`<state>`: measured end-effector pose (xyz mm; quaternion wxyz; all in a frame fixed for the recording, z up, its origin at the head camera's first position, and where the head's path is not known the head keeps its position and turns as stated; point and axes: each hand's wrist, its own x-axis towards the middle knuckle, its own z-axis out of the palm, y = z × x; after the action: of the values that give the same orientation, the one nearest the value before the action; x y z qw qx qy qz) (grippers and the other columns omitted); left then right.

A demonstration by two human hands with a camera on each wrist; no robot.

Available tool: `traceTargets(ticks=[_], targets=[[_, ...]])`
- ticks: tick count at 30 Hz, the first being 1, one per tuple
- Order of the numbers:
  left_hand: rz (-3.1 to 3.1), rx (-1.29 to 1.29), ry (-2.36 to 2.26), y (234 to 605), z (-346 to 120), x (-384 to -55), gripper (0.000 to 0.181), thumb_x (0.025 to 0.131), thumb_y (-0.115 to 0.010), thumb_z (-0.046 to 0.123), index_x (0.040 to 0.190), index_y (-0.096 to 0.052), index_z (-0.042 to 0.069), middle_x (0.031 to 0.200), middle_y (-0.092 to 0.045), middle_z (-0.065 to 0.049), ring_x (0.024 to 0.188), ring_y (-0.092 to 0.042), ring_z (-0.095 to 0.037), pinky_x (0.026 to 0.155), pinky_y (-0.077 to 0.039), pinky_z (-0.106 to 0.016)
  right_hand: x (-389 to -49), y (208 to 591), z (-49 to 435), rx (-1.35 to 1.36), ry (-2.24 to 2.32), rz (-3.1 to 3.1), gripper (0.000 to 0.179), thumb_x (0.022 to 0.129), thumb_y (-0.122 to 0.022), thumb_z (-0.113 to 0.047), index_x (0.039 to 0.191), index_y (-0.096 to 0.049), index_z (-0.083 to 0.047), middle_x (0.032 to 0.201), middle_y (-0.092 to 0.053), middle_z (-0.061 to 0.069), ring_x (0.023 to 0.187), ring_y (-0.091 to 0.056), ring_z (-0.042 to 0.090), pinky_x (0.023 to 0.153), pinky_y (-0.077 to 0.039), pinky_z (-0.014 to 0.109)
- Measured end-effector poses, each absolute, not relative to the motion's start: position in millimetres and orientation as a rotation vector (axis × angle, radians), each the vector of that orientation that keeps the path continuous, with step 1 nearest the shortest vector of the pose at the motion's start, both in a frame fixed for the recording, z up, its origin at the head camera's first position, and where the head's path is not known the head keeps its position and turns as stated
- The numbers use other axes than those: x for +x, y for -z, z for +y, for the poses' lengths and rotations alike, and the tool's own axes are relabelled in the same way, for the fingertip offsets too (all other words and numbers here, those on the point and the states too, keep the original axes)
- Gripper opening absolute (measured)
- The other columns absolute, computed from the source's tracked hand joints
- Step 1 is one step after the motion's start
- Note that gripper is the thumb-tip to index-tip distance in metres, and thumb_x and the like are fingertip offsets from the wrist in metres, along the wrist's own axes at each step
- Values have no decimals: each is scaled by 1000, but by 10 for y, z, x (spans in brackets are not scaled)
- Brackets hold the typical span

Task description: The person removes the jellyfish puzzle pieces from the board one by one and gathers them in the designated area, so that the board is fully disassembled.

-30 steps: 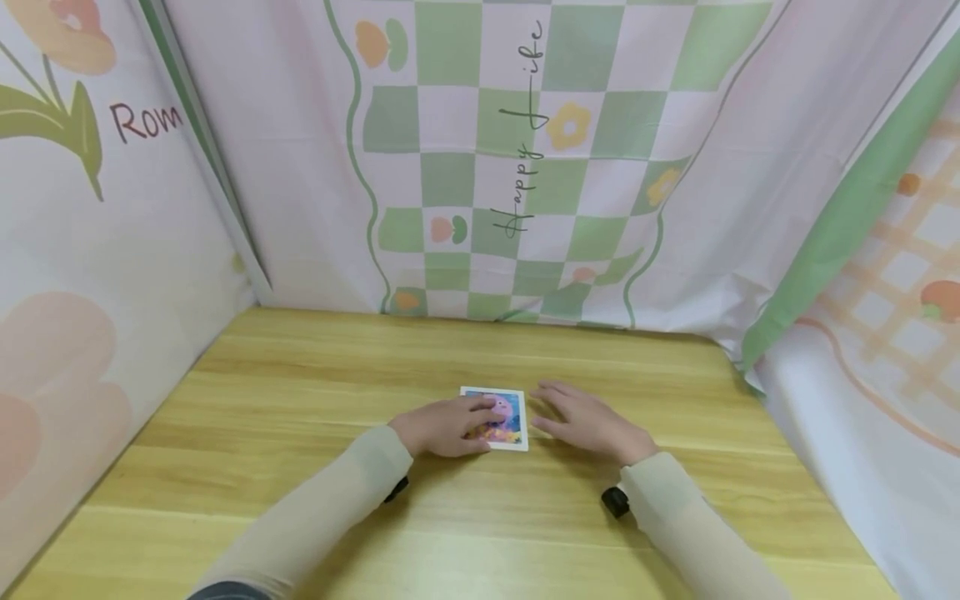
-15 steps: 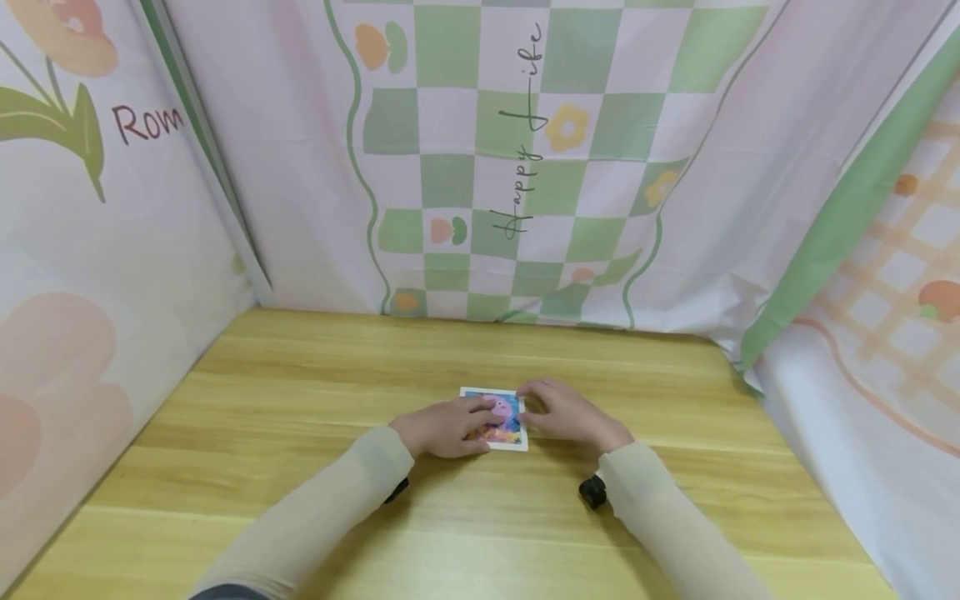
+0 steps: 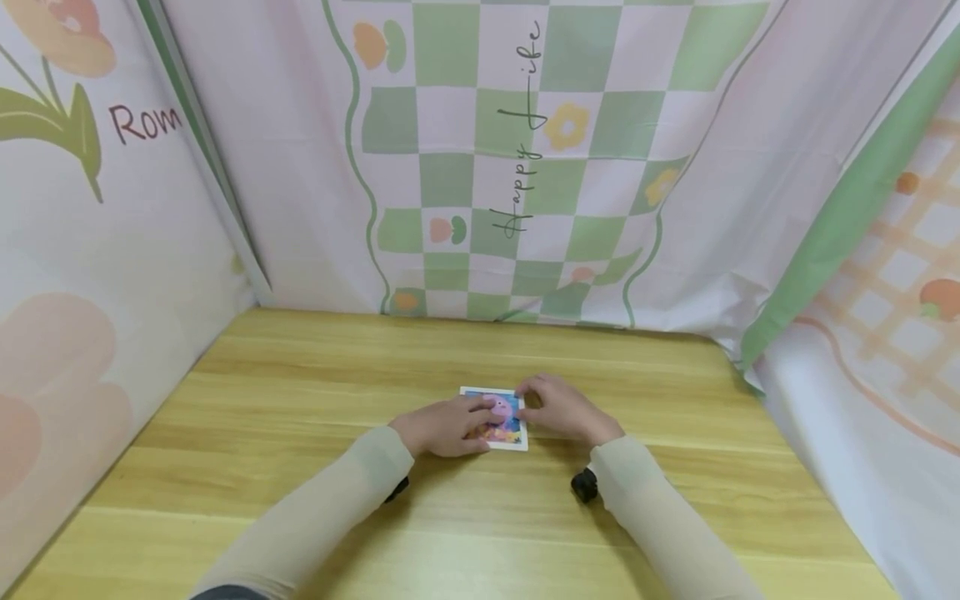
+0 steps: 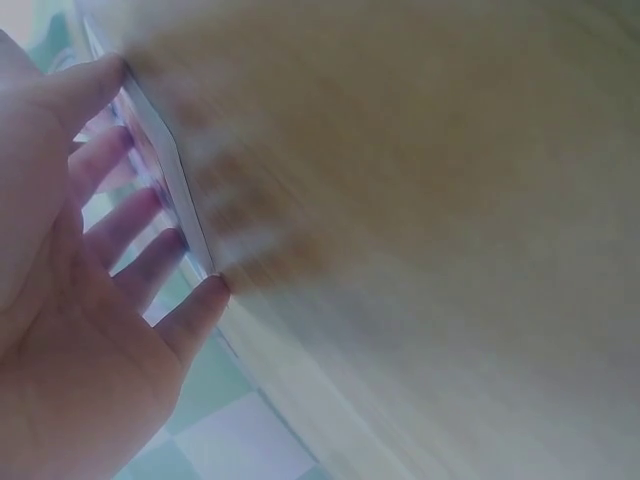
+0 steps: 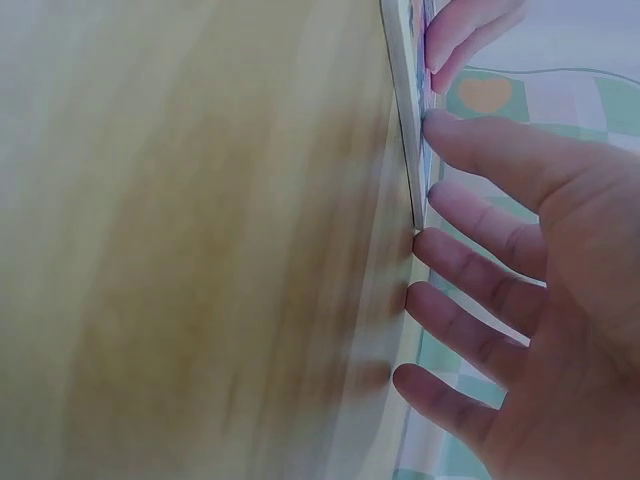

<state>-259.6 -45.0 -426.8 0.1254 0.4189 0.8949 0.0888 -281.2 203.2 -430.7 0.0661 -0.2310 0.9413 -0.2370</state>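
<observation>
Right hand point(image 3: 564, 408) at card point(image 3: 504, 432) edge; table point(image 3: 637, 367) beyond.

Picture panel point(image 3: 512, 424): squarish, white border, pink figure on blue
Pose: flat, face up
Place: lower middle, head view

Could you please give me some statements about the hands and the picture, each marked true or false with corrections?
1. The picture lies on the wooden table. True.
2. The picture's border is black. False: it is white.
3. The left hand rests on the picture. True.
4. The right hand is at the picture's left edge in the head view. False: it is at the right edge.
5. Both sleeves are pale. True.
</observation>
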Motion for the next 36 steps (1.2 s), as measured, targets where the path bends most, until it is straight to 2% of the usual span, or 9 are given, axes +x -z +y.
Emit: traceTargets(ticks=[10,26,36], targets=[[2609,1251,-292,4295,-453,-2608,53,104,-54,37,154,-43,19,163,-27,-8,146,-29,-31,116,-32,-48,-2826,4285,2033,-688,727,2822,39,93,-74,-28,125,-66,-7,133,-59,12,128,-49,36,109,-38,56],[2611,1282,-292,4359,-461,-2640,53,105,-53,37,154,-43,18,163,-26,-7,146,-29,-30,115,-33,-47,-2884,4292,2027,-697,727,2813,34,92,-76,-26,120,-68,-7,125,-62,10,120,-54,32,104,-43,52],[2612,1259,-275,4306,-453,-2607,53,105,-53,37,153,-43,17,163,-27,-8,147,-28,-30,116,-31,-48,-2943,4292,2007,-689,735,2788,33,90,-77,-21,117,-67,-5,123,-61,12,121,-52,35,106,-40,53]])
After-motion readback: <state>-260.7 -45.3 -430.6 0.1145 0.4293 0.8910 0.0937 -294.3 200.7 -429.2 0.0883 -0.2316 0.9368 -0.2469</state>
